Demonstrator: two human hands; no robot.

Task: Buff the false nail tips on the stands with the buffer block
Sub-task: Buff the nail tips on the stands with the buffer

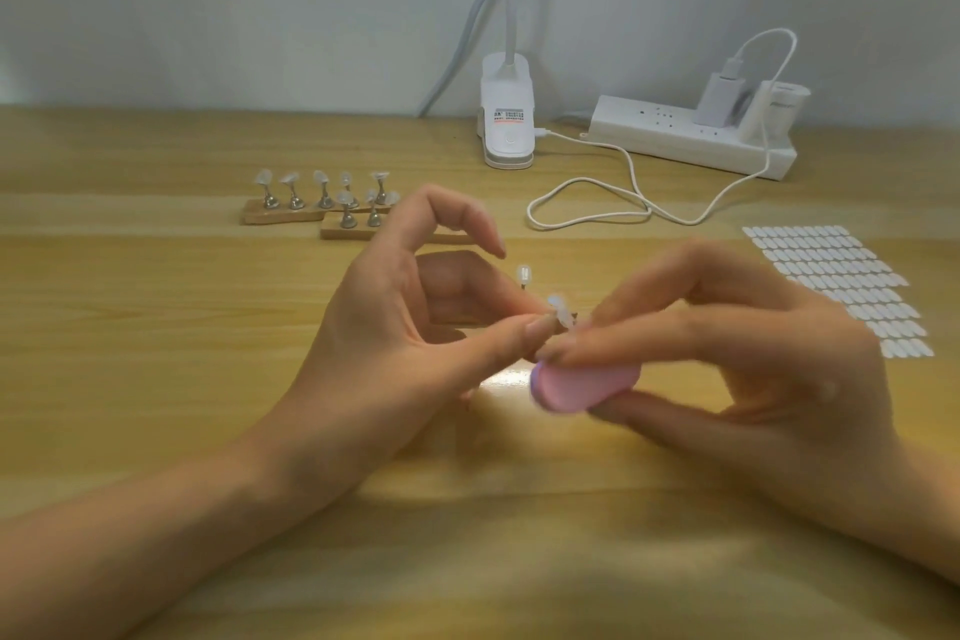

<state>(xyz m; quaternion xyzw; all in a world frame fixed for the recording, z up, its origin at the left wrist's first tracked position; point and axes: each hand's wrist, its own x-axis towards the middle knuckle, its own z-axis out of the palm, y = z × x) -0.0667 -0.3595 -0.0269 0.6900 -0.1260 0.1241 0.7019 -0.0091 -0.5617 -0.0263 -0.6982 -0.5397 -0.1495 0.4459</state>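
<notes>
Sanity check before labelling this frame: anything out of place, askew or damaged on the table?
Nothing spilled or broken. Minor: the back base and front base sit staggered, not in line, and their tips tilt different ways. One tip stands alone between the left hand and right hand, apart from both bases.

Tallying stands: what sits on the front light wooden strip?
At least two silver metal stands with clear nail tips; the left hand covers the wooden strip's right end, hiding any others.
</notes>
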